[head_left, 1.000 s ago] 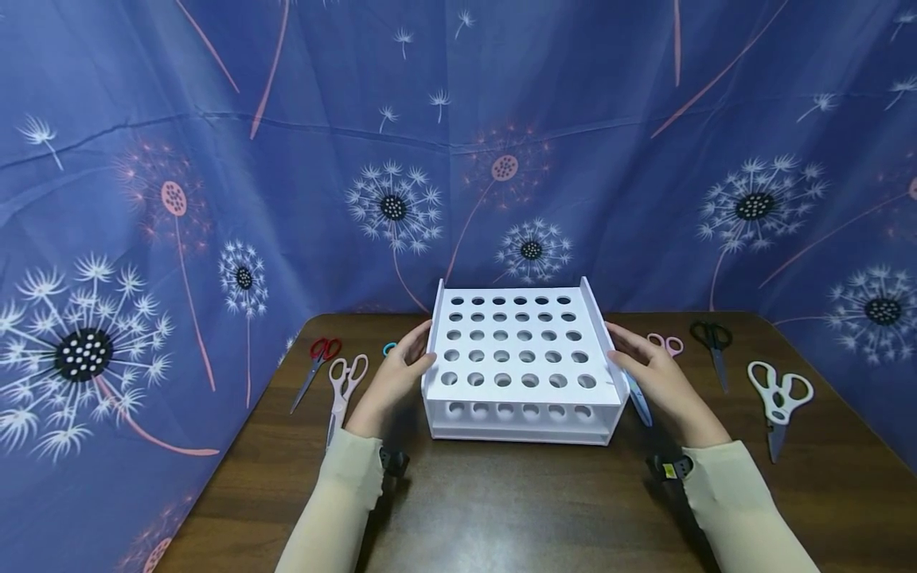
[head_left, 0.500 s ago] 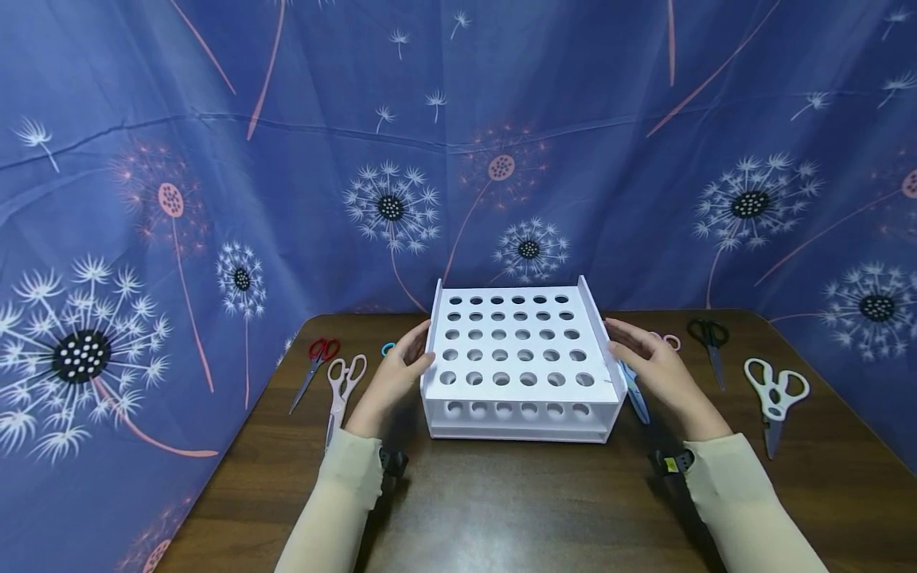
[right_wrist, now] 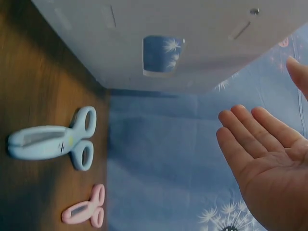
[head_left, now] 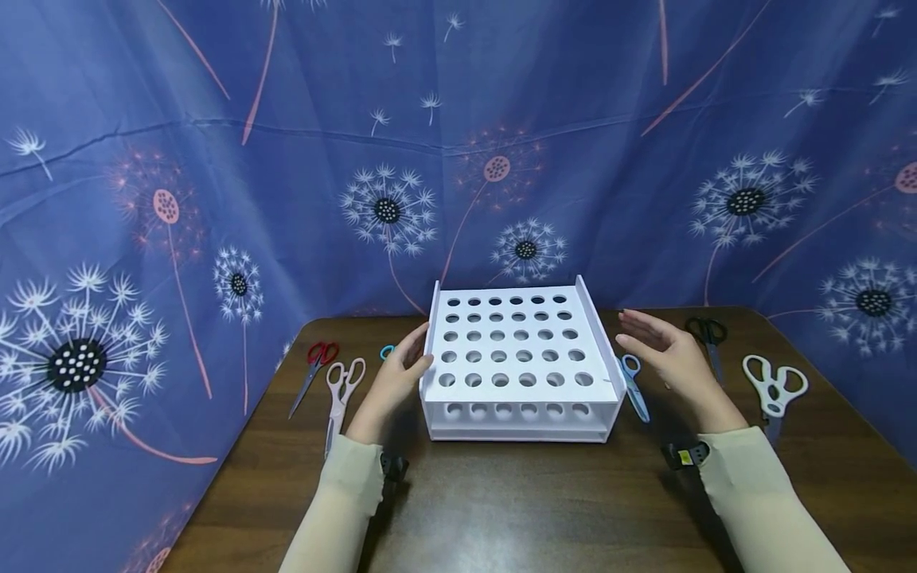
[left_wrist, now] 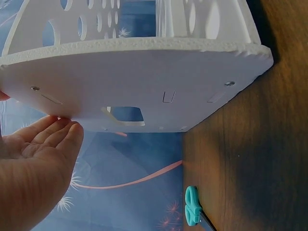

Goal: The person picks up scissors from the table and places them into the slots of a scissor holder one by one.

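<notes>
A white rack point(head_left: 513, 368) with rows of round holes in its top plate stands on the brown table, a raised panel on each side. My left hand point(head_left: 389, 390) is at its left panel. In the left wrist view the fingertips of that hand point(left_wrist: 38, 168) touch the panel below its edge, fingers nearly straight. My right hand point(head_left: 669, 358) hovers apart from the right panel, palm towards it and holding nothing. The right wrist view shows its fingers extended, with a gap to the panel. Light blue scissors point(right_wrist: 43, 142) lie on the table beside the rack's right side.
Left of the rack lie red-handled scissors point(head_left: 304, 390), pale pink scissors point(head_left: 337, 410) and teal-handled scissors point(left_wrist: 192, 207). Rightward are small pink scissors point(right_wrist: 82, 212), black scissors point(head_left: 715, 362) and white-handled scissors point(head_left: 774, 406). A blue dandelion-print cloth point(head_left: 458, 79) hangs behind the table.
My right hand has come off the rack's right panel and moved right, over the small pink scissors. The left hand and the rack stay in place.
</notes>
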### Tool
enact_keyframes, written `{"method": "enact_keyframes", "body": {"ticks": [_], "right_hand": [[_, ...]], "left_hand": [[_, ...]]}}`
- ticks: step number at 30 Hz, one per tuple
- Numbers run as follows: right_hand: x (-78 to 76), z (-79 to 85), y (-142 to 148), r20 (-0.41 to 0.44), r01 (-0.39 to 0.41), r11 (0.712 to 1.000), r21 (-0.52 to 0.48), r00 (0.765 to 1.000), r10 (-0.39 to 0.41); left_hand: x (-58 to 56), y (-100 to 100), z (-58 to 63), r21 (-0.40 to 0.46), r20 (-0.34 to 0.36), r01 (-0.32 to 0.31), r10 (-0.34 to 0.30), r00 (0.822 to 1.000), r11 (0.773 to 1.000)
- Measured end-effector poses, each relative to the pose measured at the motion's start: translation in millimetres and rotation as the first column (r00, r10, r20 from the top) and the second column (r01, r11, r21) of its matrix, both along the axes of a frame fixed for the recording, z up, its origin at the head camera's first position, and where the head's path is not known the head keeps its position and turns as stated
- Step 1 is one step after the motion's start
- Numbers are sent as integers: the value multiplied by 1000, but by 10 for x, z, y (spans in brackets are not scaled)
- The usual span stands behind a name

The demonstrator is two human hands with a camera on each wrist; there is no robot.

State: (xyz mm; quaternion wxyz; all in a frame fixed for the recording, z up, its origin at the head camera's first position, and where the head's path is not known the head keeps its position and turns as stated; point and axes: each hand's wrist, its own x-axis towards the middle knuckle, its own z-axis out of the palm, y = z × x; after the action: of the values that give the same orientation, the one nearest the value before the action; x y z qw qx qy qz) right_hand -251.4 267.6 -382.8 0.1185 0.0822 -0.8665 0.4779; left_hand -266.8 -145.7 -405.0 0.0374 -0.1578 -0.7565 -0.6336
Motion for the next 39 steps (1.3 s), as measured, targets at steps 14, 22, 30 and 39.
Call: {"method": "enact_keyframes", "body": {"ticks": [14,22,30,39], "right_hand": [[51,-7,209,-18,88,995,48,996,-88],[85,6,308,-9,146,987,61,989,-146],[101,-10,412,-11,158,984,80,987,-157],[133,6,499,15,178,981,72,984,-180]], "left_hand": [[19,1,7,6,-4,1,-1,1000,1000],[18,2,-9,7,-1,6,-6,1000,1000],[7,6,-49,13,5,11,-11,1000,1000],[39,11,-29,-16,24,-21,21,999,1000]]}}
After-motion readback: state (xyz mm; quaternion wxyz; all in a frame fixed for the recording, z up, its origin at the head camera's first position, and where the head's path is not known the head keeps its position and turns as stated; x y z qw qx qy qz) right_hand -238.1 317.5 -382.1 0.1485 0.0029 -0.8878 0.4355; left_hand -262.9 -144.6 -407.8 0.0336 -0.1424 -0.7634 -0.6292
